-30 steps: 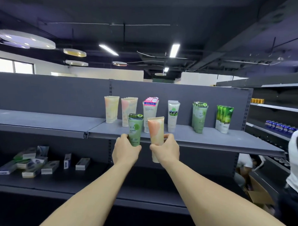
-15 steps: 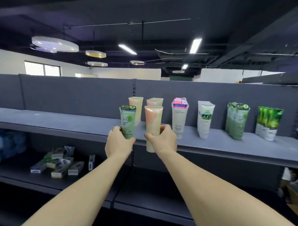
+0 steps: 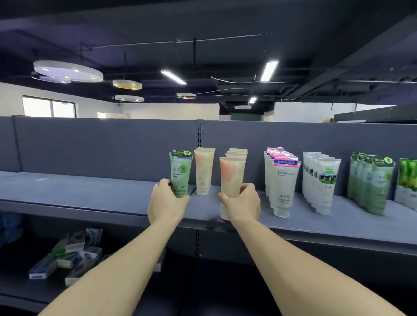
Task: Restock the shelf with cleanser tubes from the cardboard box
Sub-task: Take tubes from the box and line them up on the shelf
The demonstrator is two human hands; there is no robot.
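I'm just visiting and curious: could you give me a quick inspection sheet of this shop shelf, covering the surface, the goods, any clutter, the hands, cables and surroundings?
Surface: grey shelf, bare on its left part, tubes along the right.
Job's things: green tube in the left hand; peach tube in the right hand, in front of a row of like tubes. No cardboard box in view.
Clutter: small boxes lying loose on the lower shelf.
Hands: both closed around a tube, near the shelf's front edge.
Cables: thin lines hanging below the ceiling.
Surroundings: rows of white tubes and green tubes further right; ceiling lights on.
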